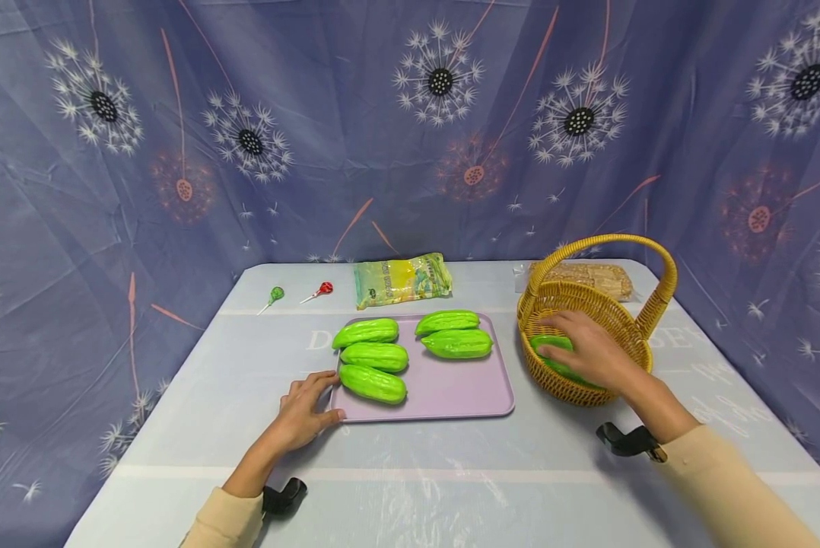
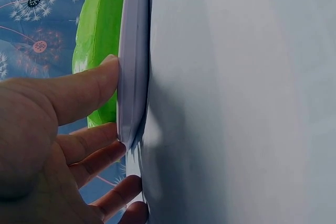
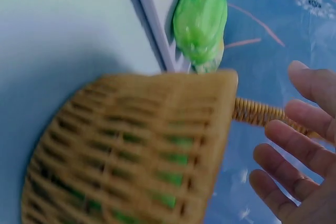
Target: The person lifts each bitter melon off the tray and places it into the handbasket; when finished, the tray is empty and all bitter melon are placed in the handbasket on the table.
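Observation:
Five green ridged gourds lie on a lilac tray [image 1: 451,392], three at its left and two at its upper right. My left hand [image 1: 306,411] rests at the tray's near left corner, thumb and fingertips touching the rim beside the nearest gourd [image 1: 373,383]. The left wrist view shows those fingers [image 2: 93,142] fairly straight. Over a wicker basket [image 1: 540,373] reaches my right hand [image 1: 588,346], above another green gourd [image 1: 557,358] lying inside. In the right wrist view its fingers [image 3: 299,145] are spread and hold nothing, near the basket's rim.
Behind the tray lies a yellow-green packet [image 1: 403,280]. A red lollipop [image 1: 324,288] and a green lollipop [image 1: 276,293] are at the back left. Behind the basket is a clear bag of brown food [image 1: 608,280]. The basket's tall handle [image 1: 608,238] arches beyond my right hand.

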The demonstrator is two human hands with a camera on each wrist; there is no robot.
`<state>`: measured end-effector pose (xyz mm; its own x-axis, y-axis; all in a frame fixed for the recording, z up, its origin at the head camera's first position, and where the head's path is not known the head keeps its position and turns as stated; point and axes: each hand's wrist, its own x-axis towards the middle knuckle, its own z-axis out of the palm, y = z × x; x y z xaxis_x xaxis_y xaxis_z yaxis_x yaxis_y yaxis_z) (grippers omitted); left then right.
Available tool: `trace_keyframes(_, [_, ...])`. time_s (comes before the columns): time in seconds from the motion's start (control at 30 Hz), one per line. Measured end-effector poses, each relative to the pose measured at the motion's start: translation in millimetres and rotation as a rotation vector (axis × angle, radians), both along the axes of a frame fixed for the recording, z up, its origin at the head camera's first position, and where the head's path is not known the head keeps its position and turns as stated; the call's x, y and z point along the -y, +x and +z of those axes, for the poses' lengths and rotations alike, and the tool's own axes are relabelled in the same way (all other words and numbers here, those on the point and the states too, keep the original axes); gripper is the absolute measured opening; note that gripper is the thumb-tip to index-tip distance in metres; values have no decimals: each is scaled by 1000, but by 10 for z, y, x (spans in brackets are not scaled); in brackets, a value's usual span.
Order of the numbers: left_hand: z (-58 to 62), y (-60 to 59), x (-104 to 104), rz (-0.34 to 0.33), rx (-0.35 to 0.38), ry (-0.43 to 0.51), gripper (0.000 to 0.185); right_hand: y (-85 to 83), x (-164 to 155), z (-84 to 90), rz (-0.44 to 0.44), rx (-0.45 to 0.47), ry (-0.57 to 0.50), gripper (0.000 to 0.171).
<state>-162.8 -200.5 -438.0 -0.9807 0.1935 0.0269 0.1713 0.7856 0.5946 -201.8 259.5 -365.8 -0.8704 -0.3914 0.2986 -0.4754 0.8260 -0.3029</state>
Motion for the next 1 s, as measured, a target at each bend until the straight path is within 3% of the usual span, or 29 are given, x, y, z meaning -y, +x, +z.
trace_keyframes(0.43, [6,6,3,-3,-21,16,58,-55,423,-93,90,-155,-41,39])
trace_keyframes(0.8, [2,11,-5,6,-10,15,58,-174,732,-259,105,-136,-23,42])
trace_keyframes(1.0, [5,9,-1,10,4,14,57,-235,840,-346,63,-106,-25,46])
